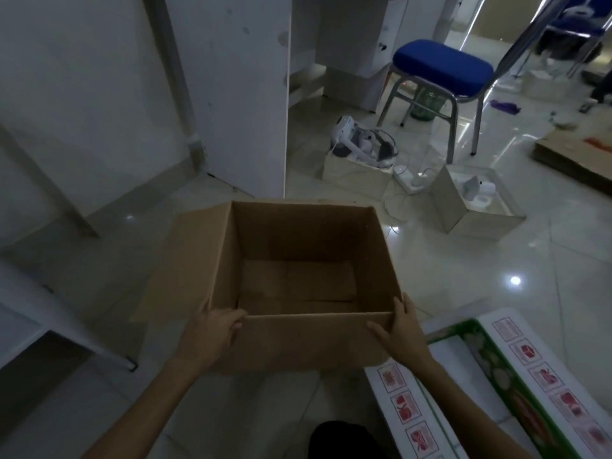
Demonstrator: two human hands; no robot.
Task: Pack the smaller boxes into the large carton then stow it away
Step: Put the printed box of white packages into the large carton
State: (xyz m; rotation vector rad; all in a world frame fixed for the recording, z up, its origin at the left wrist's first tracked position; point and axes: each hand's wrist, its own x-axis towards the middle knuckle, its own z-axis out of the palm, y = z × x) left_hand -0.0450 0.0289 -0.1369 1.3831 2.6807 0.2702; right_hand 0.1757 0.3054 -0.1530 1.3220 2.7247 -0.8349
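— Carton [298, 256]: where is it?
— On the floor [496, 293], straight ahead of me, top open. One flap hangs out to the left. Inside I see only the bare bottom panels.

— Hands?
— Both on the near wall. My left hand [212, 332] grips the near left corner, fingers curled over the rim. My right hand [400, 329] clasps the near right corner, thumb up along the edge, fingers spread flat on the outer face. Both are closed on cardboard.

— Smaller boxes?
— Two pale ones sit well beyond the carton. The left box [356, 178] carries a white headset-like device on top. The right box [477, 207] is open, with white items inside; I cannot make them out. A white cable lies on the tiles between them.

— Anything else close by?
— A printed box [496, 385], white and green with red pictograms, lies just beside my right forearm. A chair [440, 69] with a blue seat stands further back. A white cabinet [228, 94] rises behind the carton, left. Light is dim, tiles glossy.
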